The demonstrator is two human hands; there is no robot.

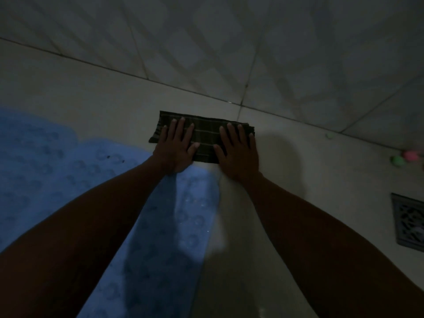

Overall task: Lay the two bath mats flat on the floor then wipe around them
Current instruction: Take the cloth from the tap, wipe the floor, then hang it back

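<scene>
A dark folded striped cloth (204, 134) lies on the pale floor close to the tiled wall. My left hand (175, 148) presses flat on its left part, fingers straight and spread. My right hand (238, 150) presses flat on its right part the same way. Two blue bath mats with a round raised pattern lie flat on the floor: one (39, 161) at the left, the other (165, 237) under and between my forearms, its far end touching the cloth's near edge. The room is dim.
A tiled wall (229, 53) rises just beyond the cloth. A dark floor drain grate (408, 221) sits at the right edge. Small green and pink objects (403, 158) lie near the wall at the far right.
</scene>
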